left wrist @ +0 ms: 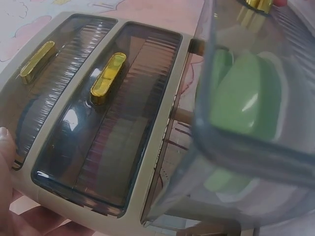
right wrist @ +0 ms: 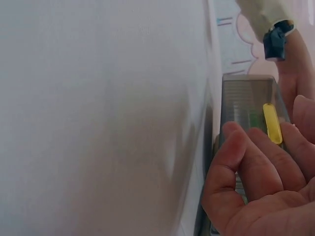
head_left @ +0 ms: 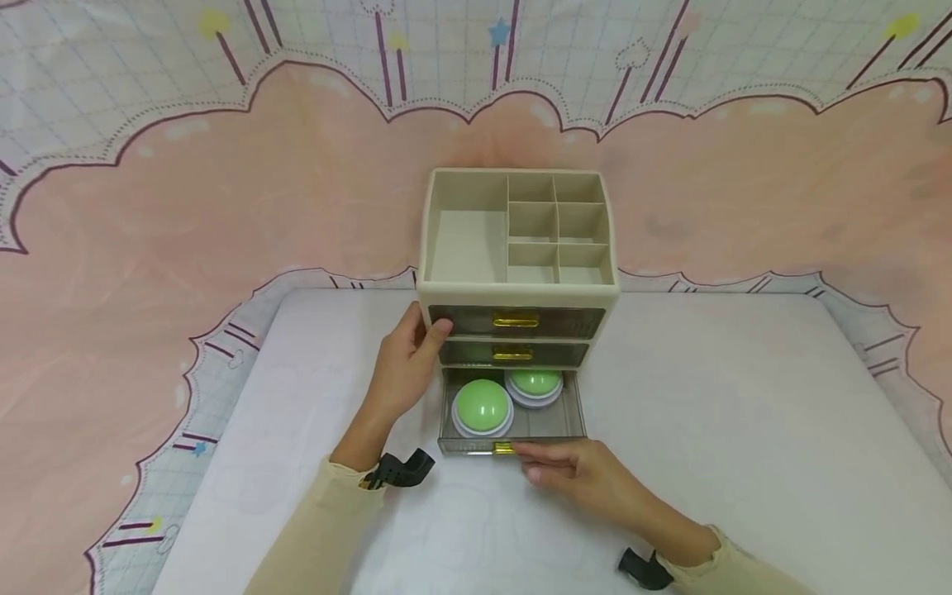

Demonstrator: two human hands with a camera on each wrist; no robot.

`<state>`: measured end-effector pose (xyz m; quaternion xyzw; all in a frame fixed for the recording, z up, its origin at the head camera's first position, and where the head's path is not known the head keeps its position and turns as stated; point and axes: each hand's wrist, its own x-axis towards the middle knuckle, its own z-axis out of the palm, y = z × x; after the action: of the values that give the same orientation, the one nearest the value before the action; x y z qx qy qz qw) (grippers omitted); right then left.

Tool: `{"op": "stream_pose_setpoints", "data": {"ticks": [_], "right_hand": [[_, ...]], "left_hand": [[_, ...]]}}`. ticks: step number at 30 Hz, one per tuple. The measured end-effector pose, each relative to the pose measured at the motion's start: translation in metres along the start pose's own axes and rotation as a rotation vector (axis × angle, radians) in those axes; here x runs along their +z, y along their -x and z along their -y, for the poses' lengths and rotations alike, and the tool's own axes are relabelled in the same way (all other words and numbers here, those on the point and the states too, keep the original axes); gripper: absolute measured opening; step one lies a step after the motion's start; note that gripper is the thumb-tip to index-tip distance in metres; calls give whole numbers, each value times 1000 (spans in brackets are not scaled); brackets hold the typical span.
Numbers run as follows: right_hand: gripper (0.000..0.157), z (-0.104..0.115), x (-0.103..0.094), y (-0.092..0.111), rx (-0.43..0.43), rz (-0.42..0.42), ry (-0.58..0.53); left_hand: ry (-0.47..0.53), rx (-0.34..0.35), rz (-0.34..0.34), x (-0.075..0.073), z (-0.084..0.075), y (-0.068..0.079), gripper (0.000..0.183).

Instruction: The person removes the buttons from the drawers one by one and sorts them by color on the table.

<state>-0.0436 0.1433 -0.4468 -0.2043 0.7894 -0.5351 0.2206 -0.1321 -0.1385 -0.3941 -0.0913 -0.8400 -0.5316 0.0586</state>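
A cream desktop drawer organizer (head_left: 518, 291) stands on the table, its bottom drawer (head_left: 550, 426) pulled out and its two upper drawers closed. Two green domes on white bases lie in that drawer: one green dome button (head_left: 482, 406) at the front left, the other green dome button (head_left: 535, 385) farther back, partly under the organizer's edge. My left hand (head_left: 405, 364) grips the organizer's left side, thumb on the front and fingers around the side. With fairly straight fingertips at the gold handle (head_left: 503, 448), my right hand (head_left: 587, 475) touches the drawer front, thumb off the handle.
The organizer's top has one large compartment (head_left: 468, 248) and several small ones. Below it spreads a white tabletop (head_left: 744, 413). A pink and white patterned cloth (head_left: 297, 182) lies behind. Black wrist straps (head_left: 405, 469) are on both wrists.
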Motion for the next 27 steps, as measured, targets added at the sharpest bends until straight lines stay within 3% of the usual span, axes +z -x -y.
{"op": "stream_pose_setpoints", "data": {"ticks": [10,14,18,21,27], "right_hand": [[42,0,2,7,-6,59,-32],[45,10,-6,11,-42,102,61],[38,25,-17,10,-65,94,142],[30,37,-19,2,-131,11,218],[34,51,-8,-29,-351,-321,545]], "left_hand": [[-7,10,-15,0,-2,-1,49],[1,3,-15,1,-3,-1,48],[10,-1,-7,3,-3,-1,47],[7,-5,-6,3,-2,0,48],[-6,-4,-8,0,-1,0,50]]}}
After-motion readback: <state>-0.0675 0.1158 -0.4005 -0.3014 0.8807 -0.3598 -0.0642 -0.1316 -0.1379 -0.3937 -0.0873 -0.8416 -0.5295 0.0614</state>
